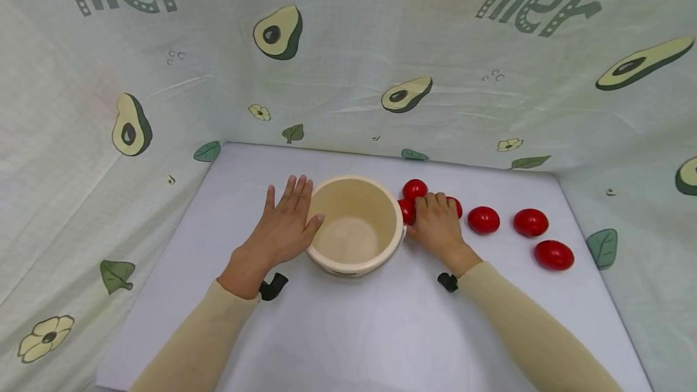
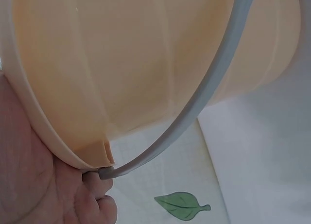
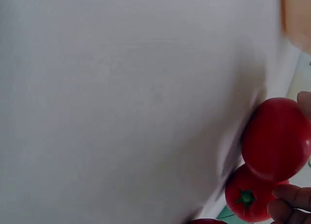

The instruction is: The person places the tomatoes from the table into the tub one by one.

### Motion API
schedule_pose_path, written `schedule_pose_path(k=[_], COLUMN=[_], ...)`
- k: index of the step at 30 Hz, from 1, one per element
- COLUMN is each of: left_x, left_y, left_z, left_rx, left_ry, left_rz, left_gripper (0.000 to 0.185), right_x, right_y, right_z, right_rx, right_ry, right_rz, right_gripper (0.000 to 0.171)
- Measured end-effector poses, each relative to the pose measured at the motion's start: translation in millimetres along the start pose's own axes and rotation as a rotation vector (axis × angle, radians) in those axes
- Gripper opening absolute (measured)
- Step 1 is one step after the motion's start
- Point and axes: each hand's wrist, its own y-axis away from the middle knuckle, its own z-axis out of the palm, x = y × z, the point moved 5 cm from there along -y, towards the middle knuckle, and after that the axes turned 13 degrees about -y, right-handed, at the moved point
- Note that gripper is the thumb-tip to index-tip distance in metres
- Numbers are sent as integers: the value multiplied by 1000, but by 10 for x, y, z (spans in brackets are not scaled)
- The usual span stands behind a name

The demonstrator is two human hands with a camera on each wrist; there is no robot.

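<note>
A cream bucket stands upright on the table, its inside bare. Along its left rim lies my left hand, fingers straight and thumb over the edge. In the left wrist view the palm meets the rim beside the joint of the grey handle. Just right of the bucket, my right hand bends over a red tomato, holding it between thumb and fingers. The right wrist view shows the thumb on this tomato, with the fingertips beside another tomato that has a green stem.
One tomato sits behind the right hand and another pokes out at its right. Farther right are more tomatoes. A cloth with avocado prints encloses the white table at the back and sides.
</note>
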Motion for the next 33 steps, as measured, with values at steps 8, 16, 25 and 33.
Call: schedule_pose_path(k=[8,16,25,33], left_x=[16,45,33,-12], left_y=[-14,-9,-22,-83], left_z=[31,36,-3,-77], left_rx=[11,27,3,14], left_ry=[7,1,-17,-61], left_rz=[-5,-14,-6,24], left_gripper=[77,77,78,78], right_x=[18,19,-12,-132], right_y=[4,52,77,-59], right_z=[77,-45,-354,-818], right_rx=[-16,39,173,329], right_ry=[24,-48,-81,-142], right_rz=[40,68,9,-36], right_gripper=[59,67,74,69])
